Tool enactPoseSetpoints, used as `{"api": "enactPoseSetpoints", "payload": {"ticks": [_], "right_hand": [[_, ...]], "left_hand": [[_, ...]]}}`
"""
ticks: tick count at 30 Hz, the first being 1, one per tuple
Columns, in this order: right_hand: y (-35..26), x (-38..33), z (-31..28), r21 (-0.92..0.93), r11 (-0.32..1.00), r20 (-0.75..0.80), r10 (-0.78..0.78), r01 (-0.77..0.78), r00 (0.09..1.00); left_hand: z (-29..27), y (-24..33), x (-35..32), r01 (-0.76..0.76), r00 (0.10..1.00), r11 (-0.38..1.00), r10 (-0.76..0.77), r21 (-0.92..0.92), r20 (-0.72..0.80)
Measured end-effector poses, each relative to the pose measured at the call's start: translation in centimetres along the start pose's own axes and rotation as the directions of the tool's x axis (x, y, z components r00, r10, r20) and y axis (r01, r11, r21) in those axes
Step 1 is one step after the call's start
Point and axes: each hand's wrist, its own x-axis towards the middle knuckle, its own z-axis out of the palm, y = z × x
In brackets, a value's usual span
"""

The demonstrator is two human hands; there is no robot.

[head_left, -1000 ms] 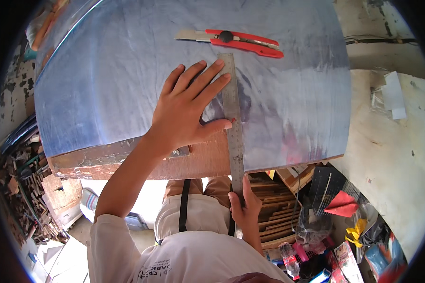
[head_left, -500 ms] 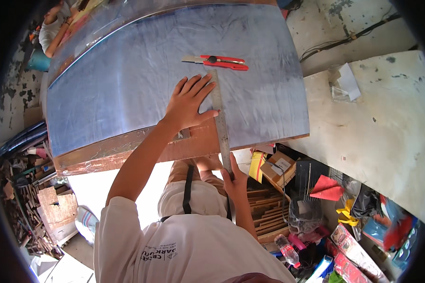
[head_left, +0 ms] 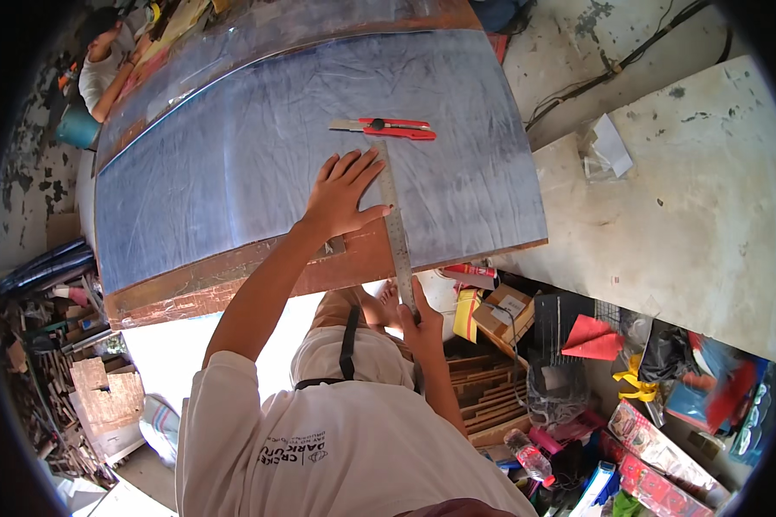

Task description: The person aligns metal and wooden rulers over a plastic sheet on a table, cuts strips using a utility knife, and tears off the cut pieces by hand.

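Observation:
A steel ruler (head_left: 393,202) lies lengthwise across the blue sheet (head_left: 276,138), its near end sticking out past the table's front edge. Flat on the sheet beside it, my left hand (head_left: 341,194) has its fingers spread, with the thumb against the ruler's left edge. My right hand (head_left: 424,326) is closed around the ruler's near end, below the table edge. Just beyond the far end of the ruler rests a red utility knife (head_left: 398,130), its blade pointing left. A brown strip (head_left: 366,258) of the tabletop shows along the front.
At the far left, another person (head_left: 103,65) leans at the table's far side. A large pale board (head_left: 664,207) stands to the right. Below it are cardboard boxes (head_left: 502,312), wood strips (head_left: 483,392) and a plastic bottle (head_left: 528,457). Scrap wood (head_left: 103,392) is piled at left.
The whole view has shifted slightly, and more of the other person shows. My hands, the ruler and the utility knife keep nearly the same places relative to one another.

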Motion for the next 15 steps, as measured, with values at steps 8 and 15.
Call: {"api": "enactPoseSetpoints", "payload": {"ticks": [8, 15], "right_hand": [[1.2, 0.2, 0.6, 0.021, 0.986, -0.106, -0.160, 0.163, 0.981], [1.0, 0.0, 0.0, -0.055, 0.997, -0.025, -0.064, 0.062, 0.998]], "left_hand": [[0.0, 0.0, 0.2, -0.003, 1.000, 1.000, 0.003, -0.016, -0.007], [-0.2, -0.2, 0.6, 0.011, 1.000, 0.999, -0.012, -0.030, -0.005]]}}
